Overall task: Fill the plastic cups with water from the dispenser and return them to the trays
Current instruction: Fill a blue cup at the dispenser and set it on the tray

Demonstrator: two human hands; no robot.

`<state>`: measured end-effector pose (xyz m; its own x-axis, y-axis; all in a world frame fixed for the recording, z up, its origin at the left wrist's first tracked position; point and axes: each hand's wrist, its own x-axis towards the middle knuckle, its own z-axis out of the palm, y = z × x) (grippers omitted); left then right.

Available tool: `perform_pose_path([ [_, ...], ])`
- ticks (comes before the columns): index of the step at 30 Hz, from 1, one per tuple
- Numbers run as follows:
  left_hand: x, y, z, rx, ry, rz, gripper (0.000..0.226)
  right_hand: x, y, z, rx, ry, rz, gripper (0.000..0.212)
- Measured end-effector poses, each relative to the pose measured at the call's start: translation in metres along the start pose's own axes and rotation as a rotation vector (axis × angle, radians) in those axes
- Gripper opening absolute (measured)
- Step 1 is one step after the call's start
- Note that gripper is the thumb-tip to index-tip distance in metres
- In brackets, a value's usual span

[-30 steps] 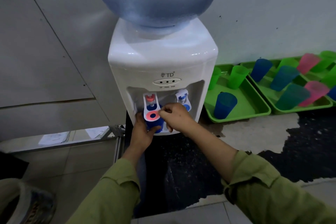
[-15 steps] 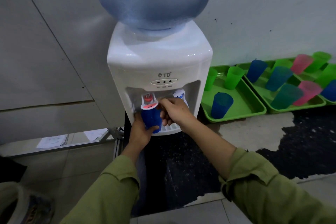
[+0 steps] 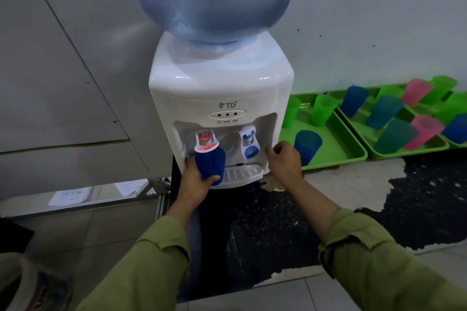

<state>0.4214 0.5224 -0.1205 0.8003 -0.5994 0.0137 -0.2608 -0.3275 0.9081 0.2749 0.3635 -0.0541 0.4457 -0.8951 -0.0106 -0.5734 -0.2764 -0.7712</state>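
Observation:
A white water dispenser [image 3: 219, 88] with a blue bottle [image 3: 214, 0] on top stands against the wall. My left hand [image 3: 195, 179] grips a blue plastic cup [image 3: 211, 163] right under the red tap [image 3: 206, 141]. My right hand [image 3: 284, 160] hangs loosely curled at the dispenser's right side, holding nothing, beside the blue tap [image 3: 249, 144]. To the right, a green tray [image 3: 336, 154] holds a blue cup [image 3: 307, 144] and two green cups [image 3: 323, 110]. A second green tray [image 3: 429, 145] carries several blue, green and pink cups.
The dispenser's drip tray [image 3: 242, 173] sits below the taps. A black stand [image 3: 227, 235] carries the dispenser. Papers [image 3: 70, 195] lie on a low ledge at left, and a bag [image 3: 30, 290] sits at the bottom left corner.
My right hand let go of the red tap and moved right to the dispenser's side. The blue cup stays under the red tap in my left hand.

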Motion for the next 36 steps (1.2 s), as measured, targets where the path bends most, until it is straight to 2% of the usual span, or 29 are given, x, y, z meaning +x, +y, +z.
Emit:
perform_pose_path([
  [8,-0.006,0.012,0.0,0.015,0.043,0.038,0.077,0.017,-0.007,-0.006,-0.008,0.07,-0.066,0.047],
  [18,-0.001,0.014,-0.004,0.109,0.056,0.081,0.08,0.027,-0.004,0.001,-0.045,0.022,-0.139,0.033],
  [27,0.001,0.011,-0.003,0.137,0.056,0.132,0.08,0.034,0.001,-0.001,-0.078,-0.016,-0.187,0.032],
  [36,0.003,0.013,-0.001,0.234,0.045,0.089,0.082,0.036,0.002,-0.002,-0.114,-0.048,-0.19,0.034],
])
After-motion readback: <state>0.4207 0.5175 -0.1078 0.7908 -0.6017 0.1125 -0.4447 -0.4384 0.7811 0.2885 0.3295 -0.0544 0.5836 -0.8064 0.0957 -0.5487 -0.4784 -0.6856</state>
